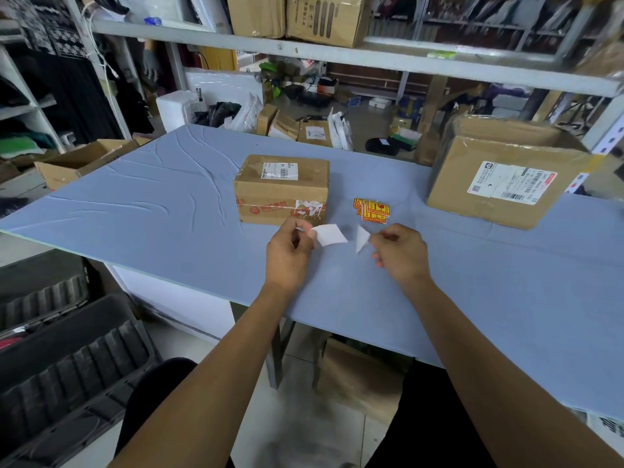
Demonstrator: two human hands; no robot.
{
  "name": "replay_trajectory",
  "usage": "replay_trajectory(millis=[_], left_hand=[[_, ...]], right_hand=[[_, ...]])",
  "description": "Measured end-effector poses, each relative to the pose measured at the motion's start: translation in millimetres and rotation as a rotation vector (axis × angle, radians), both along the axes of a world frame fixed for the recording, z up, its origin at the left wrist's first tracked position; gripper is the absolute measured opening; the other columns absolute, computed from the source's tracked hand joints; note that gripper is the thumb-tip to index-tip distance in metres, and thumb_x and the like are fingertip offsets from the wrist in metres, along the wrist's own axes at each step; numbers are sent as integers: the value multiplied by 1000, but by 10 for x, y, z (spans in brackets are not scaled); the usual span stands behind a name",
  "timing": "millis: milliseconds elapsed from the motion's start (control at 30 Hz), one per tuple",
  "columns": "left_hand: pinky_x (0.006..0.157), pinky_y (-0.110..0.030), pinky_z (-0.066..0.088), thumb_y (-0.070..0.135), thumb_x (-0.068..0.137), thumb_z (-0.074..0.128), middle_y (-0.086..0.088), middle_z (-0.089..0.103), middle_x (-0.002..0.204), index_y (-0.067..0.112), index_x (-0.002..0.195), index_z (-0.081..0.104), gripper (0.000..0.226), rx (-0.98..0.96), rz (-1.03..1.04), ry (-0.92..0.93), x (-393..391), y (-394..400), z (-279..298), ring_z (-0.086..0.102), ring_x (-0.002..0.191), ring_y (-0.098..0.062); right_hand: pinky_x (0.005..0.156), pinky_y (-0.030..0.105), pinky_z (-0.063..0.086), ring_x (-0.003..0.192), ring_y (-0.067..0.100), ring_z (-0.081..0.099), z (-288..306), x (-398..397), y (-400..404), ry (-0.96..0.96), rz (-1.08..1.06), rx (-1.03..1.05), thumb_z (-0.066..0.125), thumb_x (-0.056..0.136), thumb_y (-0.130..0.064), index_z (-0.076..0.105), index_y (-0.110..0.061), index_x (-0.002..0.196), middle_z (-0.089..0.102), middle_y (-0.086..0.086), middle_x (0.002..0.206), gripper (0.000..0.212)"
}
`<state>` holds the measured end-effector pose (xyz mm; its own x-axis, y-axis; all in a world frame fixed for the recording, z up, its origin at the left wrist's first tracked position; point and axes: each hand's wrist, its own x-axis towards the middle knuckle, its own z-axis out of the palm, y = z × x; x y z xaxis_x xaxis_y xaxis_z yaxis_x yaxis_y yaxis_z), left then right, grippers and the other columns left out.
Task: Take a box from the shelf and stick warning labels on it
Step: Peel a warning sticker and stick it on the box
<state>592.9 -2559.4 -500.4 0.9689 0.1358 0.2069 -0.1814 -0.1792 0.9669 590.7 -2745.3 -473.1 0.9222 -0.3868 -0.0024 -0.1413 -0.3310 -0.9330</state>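
A small cardboard box (282, 189) with a white shipping label on top stands on the blue table (169, 211), just beyond my hands. A small stack of yellow-and-red warning labels (371, 210) lies to its right. My left hand (290, 253) pinches a white sheet (329, 234), seen from its blank side. My right hand (400, 253) pinches a second white piece (362, 237), a triangular shape held edge-on. The two pieces are apart, a small gap between them. Which piece is sticker and which is backing I cannot tell.
A bigger cardboard box (499, 173) with a printed label sits at the table's right. A metal shelf (304, 50) overhead carries more boxes. Open cartons (77, 163) stand left of the table, black crates (67, 366) on the floor at lower left.
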Motion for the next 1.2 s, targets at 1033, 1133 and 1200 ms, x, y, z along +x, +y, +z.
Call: replay_trajectory(millis=[1033,1133,1200], left_hand=[[90,-53,53,11,80,68,15,64,67,37,79,56,29,59,217,-71,609,88,311,69,85,-24],[81,-45,58,6,79,71,10,62,66,25,85,50,28,55,305,-49,671,80,335,70,79,-22],[76,-41,59,6,80,71,4,63,68,19,85,52,24,89,322,-53,707,82,318,70,76,-22]], right_hand=[[63,29,49,67,14,64,-64,644,669,-278,183,-131,72,86,-23,74,-8,85,70,0,72,15],[63,30,49,66,16,64,-76,757,693,-293,160,-142,73,86,-26,74,-8,82,71,2,72,19],[59,30,46,60,15,59,-95,813,697,-296,151,-171,73,86,-27,72,-7,77,67,1,66,22]])
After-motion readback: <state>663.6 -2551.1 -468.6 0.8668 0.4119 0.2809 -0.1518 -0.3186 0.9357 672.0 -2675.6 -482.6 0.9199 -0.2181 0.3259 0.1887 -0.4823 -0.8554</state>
